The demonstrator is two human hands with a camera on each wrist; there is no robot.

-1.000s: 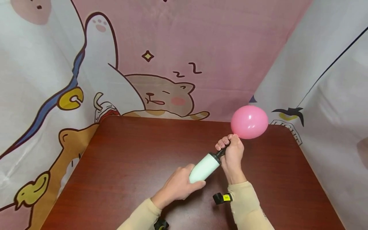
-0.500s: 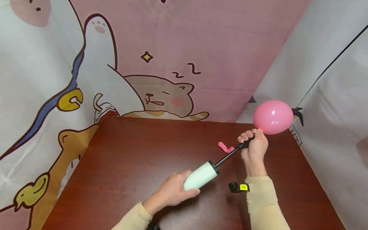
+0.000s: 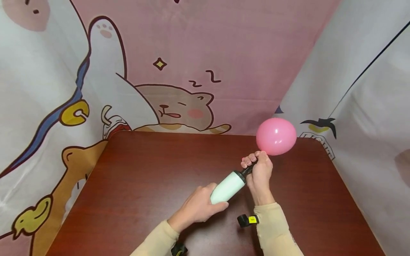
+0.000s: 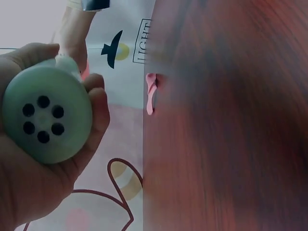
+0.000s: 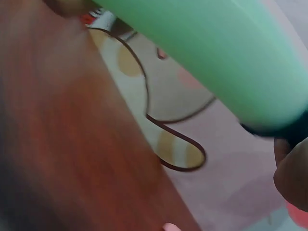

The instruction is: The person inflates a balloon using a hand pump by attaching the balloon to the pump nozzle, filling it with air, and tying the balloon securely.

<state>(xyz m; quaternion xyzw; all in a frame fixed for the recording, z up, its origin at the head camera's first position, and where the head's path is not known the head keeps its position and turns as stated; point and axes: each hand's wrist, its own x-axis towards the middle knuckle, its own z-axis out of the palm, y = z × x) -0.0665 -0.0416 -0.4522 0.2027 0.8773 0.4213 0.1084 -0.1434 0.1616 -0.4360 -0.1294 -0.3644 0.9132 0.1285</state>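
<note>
Because its barrel is wide and looks like hard plastic, the mint-green cylindrical hand pump (image 3: pixel 227 187) should feel light, stiff and a little slippery, and is best held round the body, where my left hand (image 3: pixel 196 206) has thumb and fingers curled about its near end, above the reddish-brown wood-grained table (image 3: pixel 153 177). At two o'clock from there, my right hand (image 3: pixel 261 176) wraps its fingers round the pump's narrow black handle (image 3: pixel 248 170), its thumb end at the foot of the glossy pink rubber balloon (image 3: pixel 277 137), which sits at one o'clock from that hand. I'd judge the balloon almost weightless, springy and easily burst by a nail, so the neck is the place to pinch; whether my thumb pinches it, I cannot tell. As for looks, the pump's near end is rounded, with six dark holes in a ring, and a black collar caps its far end, just beside my right hand. Beyond it, the balloon is a smooth, plump oval with bright highlights. Near three o'clock from the pump in the left wrist view, a limp pink rubber strip (image 4: pixel 151 94) lies on the table, likely soft and stretchy.
</note>
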